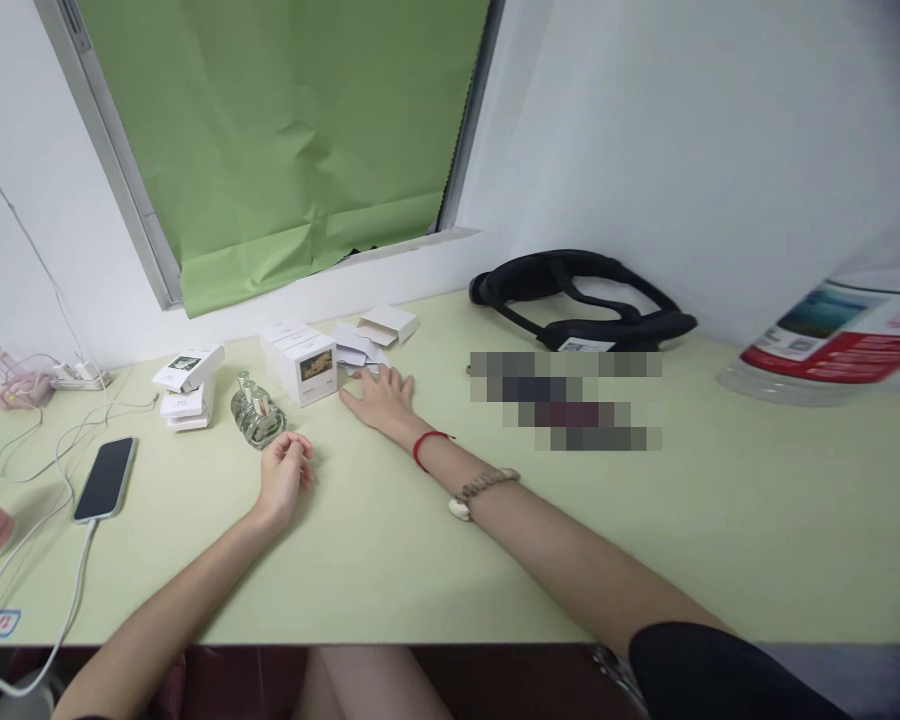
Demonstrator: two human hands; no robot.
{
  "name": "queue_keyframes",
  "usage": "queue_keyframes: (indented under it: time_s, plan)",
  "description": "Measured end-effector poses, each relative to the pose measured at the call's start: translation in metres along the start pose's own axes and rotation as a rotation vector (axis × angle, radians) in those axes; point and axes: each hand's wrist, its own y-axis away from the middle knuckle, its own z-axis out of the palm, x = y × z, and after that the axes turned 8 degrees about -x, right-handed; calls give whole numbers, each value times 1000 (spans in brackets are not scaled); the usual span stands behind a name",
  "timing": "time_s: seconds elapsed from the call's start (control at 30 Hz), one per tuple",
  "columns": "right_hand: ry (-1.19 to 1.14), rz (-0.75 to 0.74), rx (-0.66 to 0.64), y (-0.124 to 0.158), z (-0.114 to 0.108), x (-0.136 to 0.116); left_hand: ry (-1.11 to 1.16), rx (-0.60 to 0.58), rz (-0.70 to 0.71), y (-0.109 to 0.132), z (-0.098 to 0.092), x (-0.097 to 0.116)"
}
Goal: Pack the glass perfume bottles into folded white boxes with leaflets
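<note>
My left hand (285,472) rests on the pale green table (435,560) with its fingers curled loosely, holding nothing, just in front of several small glass bottles (257,414) lying on their sides. My right hand (379,398) lies flat with fingers stretched out, its fingertips touching flat white cards (356,350) beside a white box with a picture on its front (305,366). A red string and a bead bracelet circle my right wrist. An opened small white box (390,322) sits behind the cards.
A stack of small white boxes (187,385) stands left of the bottles. A phone (105,478) on a white cable lies at the left, with a power strip (75,375) behind. A black headset (581,300) sits at the back, a large water bottle (840,335) at the right.
</note>
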Motion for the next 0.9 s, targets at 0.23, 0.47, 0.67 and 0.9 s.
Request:
queue_keyframes:
  time_s: [0.23,0.47,0.67,0.9]
  plan:
    - [71,-92,-1,-5,-10,4,3,-5,7,0,0,0]
    - [-248,38,130,-18,-13,10,18,0,-3,0,1,-2]
    - [-258,176,252,-29,-19,25,21,14,1,0,-1,-3]
    - [-156,211,206,-42,-15,44,5,2,4,0,-1,-3]
